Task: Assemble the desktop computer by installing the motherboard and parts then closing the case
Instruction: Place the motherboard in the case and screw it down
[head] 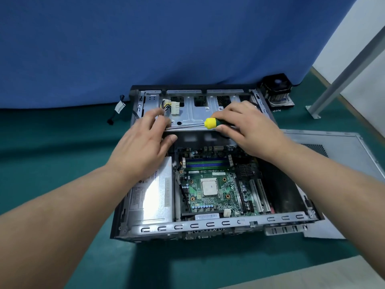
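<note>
**Screwdriver lies across the drive cage, tip toward my left hand**

Now I hold the screwdriver (211,123) in my right hand (248,130), fingers curled round its green and yellow handle. Its long axis runs almost level, from the handle on the right to the thin shaft pointing left, over the front edge of the drive cage (193,115). My left hand (145,140) is the nearer one to the tip; its fingers are spread and relaxed, holding nothing, and they lie at the shaft end, though I cannot tell if they touch it.

The motherboard (212,184) sits in the case (208,224), below both hands, with the CPU socket bare. I judge the cooler (276,90), behind the case on the right, is not yet mounted. The side panel (343,155) lies right of the case, so free room is mostly on the left.
</note>
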Demonstrator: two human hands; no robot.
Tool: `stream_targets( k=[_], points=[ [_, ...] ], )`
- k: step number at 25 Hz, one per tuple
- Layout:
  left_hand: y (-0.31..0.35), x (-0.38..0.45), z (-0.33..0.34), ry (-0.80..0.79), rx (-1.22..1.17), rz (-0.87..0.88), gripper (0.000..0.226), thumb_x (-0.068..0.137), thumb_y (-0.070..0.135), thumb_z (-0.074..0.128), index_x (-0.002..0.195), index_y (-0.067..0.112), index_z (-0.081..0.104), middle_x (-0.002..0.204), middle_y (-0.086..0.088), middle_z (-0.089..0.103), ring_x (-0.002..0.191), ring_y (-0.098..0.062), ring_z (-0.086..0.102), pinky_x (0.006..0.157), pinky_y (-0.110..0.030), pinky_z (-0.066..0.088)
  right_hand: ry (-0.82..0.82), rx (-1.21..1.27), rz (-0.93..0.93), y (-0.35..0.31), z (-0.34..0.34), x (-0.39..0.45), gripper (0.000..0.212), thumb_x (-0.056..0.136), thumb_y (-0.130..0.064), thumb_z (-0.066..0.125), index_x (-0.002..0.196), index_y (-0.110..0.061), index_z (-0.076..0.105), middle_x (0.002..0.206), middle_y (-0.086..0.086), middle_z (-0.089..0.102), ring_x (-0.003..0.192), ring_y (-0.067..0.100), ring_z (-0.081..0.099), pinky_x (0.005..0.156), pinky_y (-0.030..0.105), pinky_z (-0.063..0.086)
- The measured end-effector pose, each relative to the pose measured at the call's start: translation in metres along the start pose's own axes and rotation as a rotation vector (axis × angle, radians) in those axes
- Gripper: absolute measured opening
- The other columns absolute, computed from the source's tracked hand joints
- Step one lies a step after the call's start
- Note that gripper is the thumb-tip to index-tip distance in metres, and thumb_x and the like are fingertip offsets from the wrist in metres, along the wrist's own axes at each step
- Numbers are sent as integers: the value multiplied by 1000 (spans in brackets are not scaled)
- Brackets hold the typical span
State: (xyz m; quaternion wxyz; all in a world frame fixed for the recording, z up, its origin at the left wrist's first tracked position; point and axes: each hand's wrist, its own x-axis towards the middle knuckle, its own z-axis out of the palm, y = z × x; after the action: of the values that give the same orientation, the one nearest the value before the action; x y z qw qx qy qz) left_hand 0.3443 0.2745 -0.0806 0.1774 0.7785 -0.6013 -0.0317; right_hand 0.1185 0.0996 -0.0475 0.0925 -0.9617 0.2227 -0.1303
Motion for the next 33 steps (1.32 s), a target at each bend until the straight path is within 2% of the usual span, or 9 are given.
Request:
stream_targets(
  k=[3, 6, 9, 11, 15, 18, 21, 28, 33],
  points=[
    [-2, 0, 1, -15, 45, 32, 41, 106, 50, 34, 108, 19, 59, 143, 5, 45, 129, -26, 40, 97, -40, 40, 41, 127, 29, -5, 0, -2, 28, 95, -33, 71, 121, -22, 69, 112, -4, 66, 106, 16, 57, 93, 31, 46],
    [-2, 0, 2, -12, 55, 41, 43, 106, 52, 32, 102, 20, 61, 141, 6, 47, 130, -24, 38, 97, -39, 40, 268, 603, 328, -8, 1, -5, 31, 76, -29, 89, 101, -27, 71, 99, -6, 69, 86, 2, 63, 79, 15, 49],
    [-1, 0, 1, -37, 69, 36, 48, 104, 55, 29, 104, 22, 64, 142, 8, 46, 131, -23, 35, 96, -40, 41, 433, 1382, 599, -18, 6, -2, 27, 83, -14, 83, 104, -17, 66, 96, 8, 65, 77, 13, 65, 70, 25, 55],
    [-2, 0, 0, -52, 67, 29, 50, 103, 57, 29, 107, 23, 65, 146, 8, 45, 133, -23, 33, 100, -43, 42, 392, 1597, 666, -26, 10, 2, 22, 93, -10, 73, 110, -14, 60, 110, 19, 69, 88, 23, 74, 74, 30, 59],
    [-3, -1, 3, 2, 42, 34, 37, 104, 52, 39, 116, 25, 61, 148, 8, 44, 132, -23, 36, 103, -41, 39, 423, 1328, 532, -33, 7, 3, 21, 100, -18, 64, 115, -20, 50, 125, 27, 61, 97, 30, 75, 76, 36, 61],
    [-4, -1, 5, 38, 19, 20, 36, 105, 42, 47, 137, 24, 51, 151, 8, 43, 134, -20, 36, 107, -36, 35, 459, 881, 347, -39, 2, -2, 31, 97, -28, 65, 121, -33, 46, 107, 3, 65, 90, 18, 72, 76, 41, 63],
    [-5, 1, 6, 33, 29, 13, 41, 105, 33, 50, 145, 24, 49, 160, 10, 37, 141, -18, 34, 115, -37, 31, 276, 617, 248, -51, 16, -5, 36, 98, -32, 62, 127, -32, 41, 102, -4, 68, 84, 17, 71, 78, 47, 60],
    [-7, 4, 7, 17, 56, 23, 43, 103, 26, 48, 146, 23, 53, 165, 11, 32, 146, -17, 34, 120, -36, 26, 225, 381, 159, -49, 50, -7, 30, 98, -24, 66, 123, -14, 53, 113, -5, 50, 94, 8, 45, 81, 7, 33],
    [-7, 3, 7, 19, 50, 13, 43, 103, 25, 50, 145, 23, 54, 164, 12, 33, 146, -17, 35, 120, -36, 27, 264, 353, 76, -50, 56, -5, 29, 96, -20, 70, 120, -10, 57, 113, -1, 50, 98, 6, 44, 90, 6, 31]
  ],
)
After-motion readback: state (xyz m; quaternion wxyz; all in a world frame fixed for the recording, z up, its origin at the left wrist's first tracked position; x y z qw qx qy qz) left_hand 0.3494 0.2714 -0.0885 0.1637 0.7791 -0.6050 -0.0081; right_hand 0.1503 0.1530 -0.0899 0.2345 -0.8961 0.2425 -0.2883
